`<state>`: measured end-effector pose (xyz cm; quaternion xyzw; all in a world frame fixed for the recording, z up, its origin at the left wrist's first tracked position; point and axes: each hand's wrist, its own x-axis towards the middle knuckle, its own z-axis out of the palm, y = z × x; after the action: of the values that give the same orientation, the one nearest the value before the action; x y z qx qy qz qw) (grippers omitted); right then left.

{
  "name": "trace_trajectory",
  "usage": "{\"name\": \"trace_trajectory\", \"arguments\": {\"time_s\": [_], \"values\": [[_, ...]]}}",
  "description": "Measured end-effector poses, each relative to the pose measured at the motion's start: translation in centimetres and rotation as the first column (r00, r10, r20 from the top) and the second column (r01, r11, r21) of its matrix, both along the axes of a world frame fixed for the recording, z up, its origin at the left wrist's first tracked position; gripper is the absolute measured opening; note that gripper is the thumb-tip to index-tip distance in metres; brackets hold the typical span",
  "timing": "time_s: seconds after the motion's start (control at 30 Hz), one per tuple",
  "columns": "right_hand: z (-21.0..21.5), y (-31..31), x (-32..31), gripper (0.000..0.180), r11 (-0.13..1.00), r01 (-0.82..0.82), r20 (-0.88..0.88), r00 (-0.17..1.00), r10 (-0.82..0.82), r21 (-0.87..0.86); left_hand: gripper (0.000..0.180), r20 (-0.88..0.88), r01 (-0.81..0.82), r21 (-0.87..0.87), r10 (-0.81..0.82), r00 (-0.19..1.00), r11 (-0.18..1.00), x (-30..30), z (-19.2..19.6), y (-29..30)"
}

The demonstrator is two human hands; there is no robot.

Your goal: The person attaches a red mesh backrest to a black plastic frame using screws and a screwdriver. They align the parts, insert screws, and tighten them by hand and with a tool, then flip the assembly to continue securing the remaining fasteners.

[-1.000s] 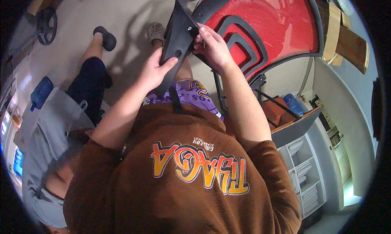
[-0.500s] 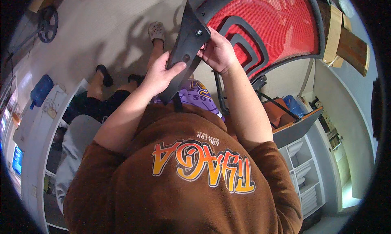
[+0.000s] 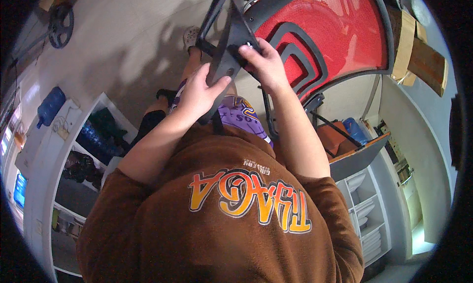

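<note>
A black plastic chair armrest (image 3: 225, 65), with a flat holed strip and an open loop at its far end, is held up in front of me. My left hand (image 3: 201, 91) is closed around its nearer part, thumb on the face beside a hole. My right hand (image 3: 266, 68) grips its right edge, with the thumb by a small silver bolt (image 3: 249, 45) in the strip. Just right of the armrest is the chair's red mesh backrest (image 3: 345, 27) with its black frame. The right fingers behind the armrest are partly hidden.
A black-framed chair part with an orange-brown panel (image 3: 332, 135) is right of my forearm. Cardboard (image 3: 404, 41) stands at the far right, white shelves (image 3: 364, 204) at lower right. On the left are a white shelf unit (image 3: 61, 160) and a blue water jug (image 3: 50, 105).
The armrest has turned, so its loop now shows. My right thumb has come round to the front near the bolt. A person's legs and grey garment at left have largely moved out of sight.
</note>
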<state>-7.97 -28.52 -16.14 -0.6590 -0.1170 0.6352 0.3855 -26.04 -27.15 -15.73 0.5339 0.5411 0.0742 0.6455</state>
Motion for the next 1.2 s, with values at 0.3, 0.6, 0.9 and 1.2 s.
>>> {"name": "trace_trajectory", "arguments": {"time_s": [0.3, 0.6, 0.9, 1.2], "values": [[-0.3, 0.5, -1.5, 0.038, 0.936, -0.352, 0.816, 0.546, 0.19, 0.018, 0.036, -0.142, 0.008, 0.035, -0.003, 0.99, 0.999, 0.0, -0.2, -0.5], [-0.5, -0.2, -1.7, 0.034, 0.909, -0.408, 0.895, 0.367, 0.252, -0.088, 0.042, -0.198, -0.022, 0.076, 0.037, 0.98, 0.997, 0.2, -0.9, -1.3], [-0.7, -1.6, 2.4, 0.024, 0.99, -0.125, 0.776, 0.617, 0.13, -0.066, 0.04, -0.061, -0.192, -0.054, 0.189, 0.98, 0.98, 1.0, -7.1, 2.1], [-4.1, -4.7, 4.9, 0.025, 0.994, 0.034, 0.671, 0.74, 0.042, -0.1, 0.039, 0.063, -0.202, -0.486, 0.264, 0.962, 0.85, 3.2, -6.7, 2.1]]}}
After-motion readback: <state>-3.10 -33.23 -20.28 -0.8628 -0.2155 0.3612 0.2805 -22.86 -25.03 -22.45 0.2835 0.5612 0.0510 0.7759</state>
